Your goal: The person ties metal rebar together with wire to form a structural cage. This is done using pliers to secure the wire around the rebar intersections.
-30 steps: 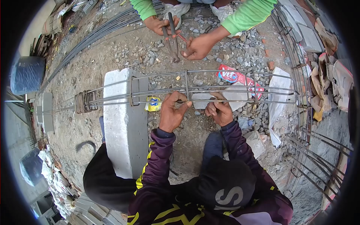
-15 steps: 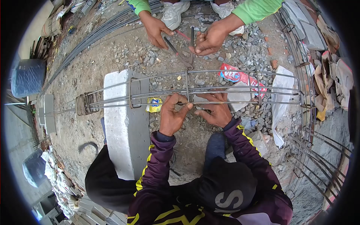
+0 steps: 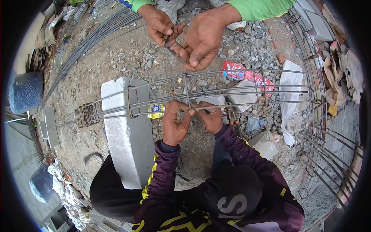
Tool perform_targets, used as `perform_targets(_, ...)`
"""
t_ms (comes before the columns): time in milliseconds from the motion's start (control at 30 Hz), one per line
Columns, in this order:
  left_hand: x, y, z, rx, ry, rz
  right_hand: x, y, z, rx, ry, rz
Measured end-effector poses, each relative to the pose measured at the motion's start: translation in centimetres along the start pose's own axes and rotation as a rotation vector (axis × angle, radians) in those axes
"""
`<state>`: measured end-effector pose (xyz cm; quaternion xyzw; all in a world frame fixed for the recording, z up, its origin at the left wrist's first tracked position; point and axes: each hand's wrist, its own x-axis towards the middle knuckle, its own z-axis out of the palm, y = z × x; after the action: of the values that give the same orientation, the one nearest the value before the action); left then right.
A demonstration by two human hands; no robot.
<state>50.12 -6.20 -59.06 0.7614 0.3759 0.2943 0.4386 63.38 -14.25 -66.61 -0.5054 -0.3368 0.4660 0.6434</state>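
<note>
A long cage of steel reinforcing bars (image 3: 216,103) with rectangular stirrups (image 3: 187,91) runs across in front of me. My left hand (image 3: 176,123) is closed in a pinch at the near bar, by a middle stirrup. Just to its right, my right hand (image 3: 210,118) is also closed, fingertips at the same joint. Whatever thin thing the fingertips hold is too small to make out. Beside my right hand lies a dark tool with reddish spots (image 3: 234,116), partly hidden. Opposite, a co-worker's hands (image 3: 203,40) handle something thin and dark (image 3: 168,42) above the far bar.
A concrete block (image 3: 127,147) supports the cage at left, near a stack of stirrups (image 3: 87,115). Gravel, a red wrapper (image 3: 253,79) and a white sack (image 3: 290,83) lie at right. Other bars (image 3: 336,166) stick out at far right; long rods (image 3: 91,36) lie at upper left.
The co-worker's hands have come closer together and nearer the cage; the pincers that stood between them no longer show there. My hands stay at the stirrup joint, fingertips now closer together.
</note>
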Motion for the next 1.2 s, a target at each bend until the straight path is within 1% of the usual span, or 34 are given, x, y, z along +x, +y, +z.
perform_targets(133,0.1,0.0,-0.3,0.002,-0.025,0.025,-3.1,-1.3,1.6,0.056,0.08,0.14)
perform_targets(200,0.0,-0.1,-0.5,0.015,-0.051,0.045,-4.0,-2.4,2.3,0.024,0.103,0.079)
perform_targets(300,0.4,-0.2,-1.0,0.042,-0.091,0.124,-4.2,-5.1,2.9,-0.273,0.065,0.004)
perform_targets(400,0.5,-0.1,-2.1,0.049,-0.11,0.243,-3.3,-7.4,2.6,-0.431,-0.014,0.116)
perform_targets(433,0.5,-0.1,-2.3,0.047,-0.11,0.288,-2.9,-8.0,2.9,-0.473,-0.006,0.154)
perform_targets(533,-0.6,-1.4,-1.5,0.093,-0.02,0.276,-1.6,-12.3,4.5,-0.861,-0.147,0.189)
perform_targets(567,-1.0,-1.8,-1.1,0.061,-0.022,0.262,-1.2,-13.1,4.8,-0.902,-0.198,0.188)
perform_targets(633,-1.5,-0.5,-1.5,0.054,-0.001,0.241,-0.7,-14.2,5.0,-0.98,-0.29,0.189)
perform_targets(700,-1.9,0.0,-1.7,0.063,0.0,0.205,-0.5,-14.4,5.3,-0.901,-0.326,0.192)
perform_targets(733,-2.0,-0.3,-1.2,0.052,0.059,0.217,-0.4,-14.5,5.4,-0.86,-0.347,0.2)
perform_targets(767,-2.1,-0.9,-0.4,0.044,0.116,0.227,-0.2,-14.8,5.7,-0.933,-0.393,0.195)
perform_targets(800,-1.9,-1.1,-0.2,0.041,0.175,0.243,0.0,-15.1,5.8,-0.924,-0.408,0.205)
perform_targets(867,-1.9,-1.5,0.0,0.012,0.196,0.257,0.5,-16.3,5.6,-0.91,-0.438,0.231)
perform_targets(900,-2.0,-1.5,0.0,-0.016,0.197,0.258,0.8,-17.0,5.1,-1.106,-0.482,0.187)
perform_targets(933,-2.0,-1.7,0.1,-0.042,0.198,0.262,1.4,-18.2,5.3,-1.25,-0.51,0.213)
perform_targets(1000,-2.1,-2.0,0.3,-0.067,0.217,0.264,2.5,-19.3,5.2,-1.556,-0.68,0.156)
perform_targets(1167,-2.0,-2.1,0.1,-0.121,0.176,0.222,5.4,-19.3,8.2,-1.583,-0.892,-0.234)
perform_targets(1200,-2.2,-2.1,0.2,-0.146,0.203,0.201,6.2,-19.1,8.6,-1.578,-0.928,-0.323)
